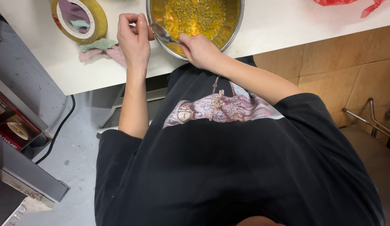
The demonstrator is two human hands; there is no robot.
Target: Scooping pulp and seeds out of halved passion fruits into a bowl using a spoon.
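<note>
Spoon [162,34] in right hand [200,49] closed grip at bowl [235,31] rim; left hand [134,38] pinched empty; tape roll [80,19], cloths [103,51] left

bowl [233,29]: shiny metal, we'd say steel, wet seedy yellow pulp inside
spoon [162,34]: polished metal, glossy, in our right hand [200,50]
counter [69,62]: smooth matt white, looks laminate
tape roll [99,19]: at 10 o'clock from the bowl, glossy yellowish plastic
rags [103,49]: soft matt cloth, kinda fuzzy
bag [350,3]: at 2 o'clock, thin shiny red plastic
shirt [228,167]: matt black cotton, print slightly glossy
</note>
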